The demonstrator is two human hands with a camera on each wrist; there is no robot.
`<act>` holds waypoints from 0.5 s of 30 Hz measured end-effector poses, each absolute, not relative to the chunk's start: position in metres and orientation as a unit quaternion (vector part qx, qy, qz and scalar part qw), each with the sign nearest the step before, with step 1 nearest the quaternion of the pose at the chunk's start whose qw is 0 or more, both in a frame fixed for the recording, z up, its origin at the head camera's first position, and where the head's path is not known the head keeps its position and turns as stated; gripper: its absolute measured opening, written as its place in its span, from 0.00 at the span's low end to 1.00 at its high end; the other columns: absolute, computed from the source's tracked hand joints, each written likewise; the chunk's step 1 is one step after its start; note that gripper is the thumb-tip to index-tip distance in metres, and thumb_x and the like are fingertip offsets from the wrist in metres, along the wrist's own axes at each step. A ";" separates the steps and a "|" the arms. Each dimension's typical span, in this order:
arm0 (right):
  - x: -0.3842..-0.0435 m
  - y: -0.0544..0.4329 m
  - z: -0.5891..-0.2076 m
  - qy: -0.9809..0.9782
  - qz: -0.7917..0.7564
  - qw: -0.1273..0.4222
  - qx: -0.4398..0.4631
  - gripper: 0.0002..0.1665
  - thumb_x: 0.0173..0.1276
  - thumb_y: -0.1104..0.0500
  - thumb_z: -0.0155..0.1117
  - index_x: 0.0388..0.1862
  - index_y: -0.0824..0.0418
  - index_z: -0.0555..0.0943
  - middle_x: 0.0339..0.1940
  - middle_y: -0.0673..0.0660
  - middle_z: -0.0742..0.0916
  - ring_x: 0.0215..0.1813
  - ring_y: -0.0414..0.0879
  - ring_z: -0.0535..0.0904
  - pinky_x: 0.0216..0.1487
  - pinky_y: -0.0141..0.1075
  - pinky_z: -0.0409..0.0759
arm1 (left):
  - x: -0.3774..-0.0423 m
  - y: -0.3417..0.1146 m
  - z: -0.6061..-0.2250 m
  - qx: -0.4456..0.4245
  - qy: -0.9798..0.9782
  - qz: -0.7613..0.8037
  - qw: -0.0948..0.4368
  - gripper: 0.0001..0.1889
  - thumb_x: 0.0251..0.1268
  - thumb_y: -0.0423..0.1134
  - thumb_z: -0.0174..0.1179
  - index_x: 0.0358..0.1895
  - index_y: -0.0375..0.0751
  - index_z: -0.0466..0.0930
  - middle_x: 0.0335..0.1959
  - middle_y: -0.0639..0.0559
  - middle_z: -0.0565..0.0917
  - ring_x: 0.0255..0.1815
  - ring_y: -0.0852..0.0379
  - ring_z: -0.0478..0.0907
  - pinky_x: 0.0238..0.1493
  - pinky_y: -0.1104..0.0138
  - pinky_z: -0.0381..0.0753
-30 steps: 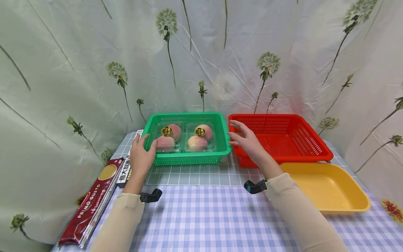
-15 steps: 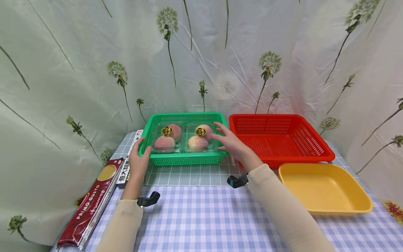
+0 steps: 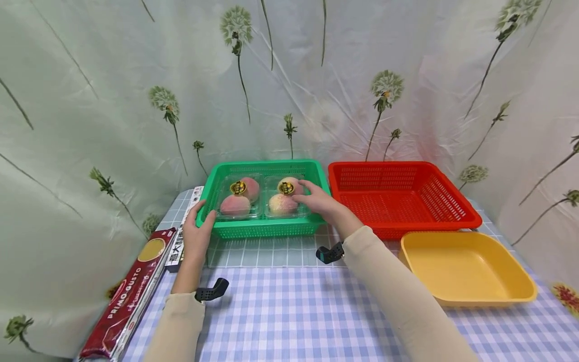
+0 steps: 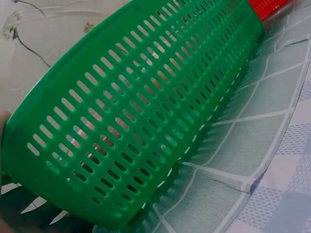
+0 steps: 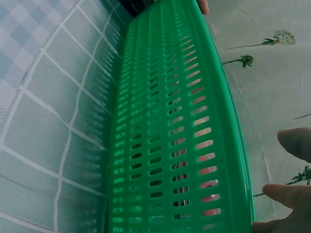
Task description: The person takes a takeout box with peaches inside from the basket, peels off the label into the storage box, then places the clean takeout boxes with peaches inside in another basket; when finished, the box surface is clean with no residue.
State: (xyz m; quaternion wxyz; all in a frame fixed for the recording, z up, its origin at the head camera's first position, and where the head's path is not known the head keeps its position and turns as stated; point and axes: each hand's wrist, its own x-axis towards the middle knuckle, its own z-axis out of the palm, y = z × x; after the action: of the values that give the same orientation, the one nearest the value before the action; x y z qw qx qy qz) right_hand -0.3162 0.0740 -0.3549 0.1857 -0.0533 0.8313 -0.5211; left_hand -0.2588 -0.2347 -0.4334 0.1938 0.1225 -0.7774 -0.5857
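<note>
Two clear plastic packs of peaches, a left peach pack (image 3: 235, 197) and a right peach pack (image 3: 284, 197), sit side by side inside a green slotted basket (image 3: 264, 230). Each pack bears a black and gold label. My left hand (image 3: 197, 235) grips the basket's front left corner, thumb at the rim. My right hand (image 3: 322, 202) reaches over the front right rim, fingers spread above the right pack; the right wrist view shows its fingers (image 5: 286, 194) parted beyond the rim. From both wrists the basket's slotted wall hides most of the fruit.
To the right stands a red slotted basket (image 3: 445, 221), with a yellow tray (image 3: 466, 296) in front. A red Primo Gusto packet (image 3: 131, 296) and a white and black box (image 3: 175, 254) lie at the left. Behind hangs a floral curtain (image 3: 312, 90).
My right hand has moved left from between the baskets to over the right peach pack. My left hand has shifted left and down, from beside the left pack to the green basket's corner.
</note>
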 end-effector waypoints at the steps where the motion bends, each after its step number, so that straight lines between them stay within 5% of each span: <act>1: -0.317 0.073 -0.355 0.838 -0.511 0.185 -0.051 0.43 0.74 0.50 0.59 0.82 0.49 0.51 0.83 0.57 0.58 0.81 0.56 0.55 0.76 0.59 0.63 | -0.259 -0.235 -0.433 0.121 -0.777 -0.587 0.192 0.29 0.71 0.48 0.58 0.74 0.51 0.67 0.76 0.43 0.66 0.75 0.44 0.63 0.75 0.47 0.63; 8: -0.325 0.070 -0.357 0.839 -0.505 0.198 -0.044 0.47 0.74 0.48 0.59 0.83 0.52 0.48 0.84 0.57 0.56 0.83 0.57 0.50 0.79 0.60 0.56 | -0.261 -0.238 -0.436 0.115 -0.767 -0.603 0.187 0.30 0.72 0.48 0.58 0.75 0.50 0.65 0.76 0.43 0.65 0.75 0.44 0.61 0.76 0.46 0.62; 15: -0.332 0.067 -0.366 0.815 -0.536 0.220 -0.020 0.47 0.74 0.51 0.60 0.83 0.52 0.47 0.82 0.58 0.59 0.80 0.57 0.57 0.70 0.58 0.72 | -0.260 -0.236 -0.437 0.113 -0.762 -0.613 0.177 0.30 0.73 0.47 0.57 0.75 0.52 0.63 0.76 0.44 0.64 0.75 0.44 0.61 0.75 0.46 0.62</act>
State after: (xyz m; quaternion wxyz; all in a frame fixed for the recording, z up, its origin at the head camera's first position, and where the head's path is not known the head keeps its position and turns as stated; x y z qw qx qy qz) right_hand -0.3317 0.0672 -0.3659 0.2203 -0.0200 0.8148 -0.5358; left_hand -0.2602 -0.2364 -0.4372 0.1771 0.1126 -0.7618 -0.6129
